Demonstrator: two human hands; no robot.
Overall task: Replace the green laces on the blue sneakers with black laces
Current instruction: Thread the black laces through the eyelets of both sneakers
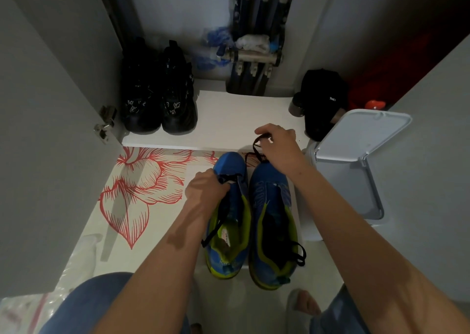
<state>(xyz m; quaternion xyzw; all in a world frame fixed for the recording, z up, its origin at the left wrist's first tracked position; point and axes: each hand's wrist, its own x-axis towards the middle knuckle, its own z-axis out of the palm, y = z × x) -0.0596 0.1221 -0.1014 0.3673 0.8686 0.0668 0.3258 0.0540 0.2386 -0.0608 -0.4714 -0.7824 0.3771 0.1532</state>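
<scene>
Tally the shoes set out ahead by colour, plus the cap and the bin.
Blue sneakers: 2
Black shoes: 2
Black cap: 1
White bin, lid open: 1
Total: 6

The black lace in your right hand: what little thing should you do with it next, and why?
Probably pull it gently upward to take up slack. The right hand pinches the black lace, which hangs in a loose loop over the toe of the right sneaker, while the left hand grips the left sneaker.
</scene>
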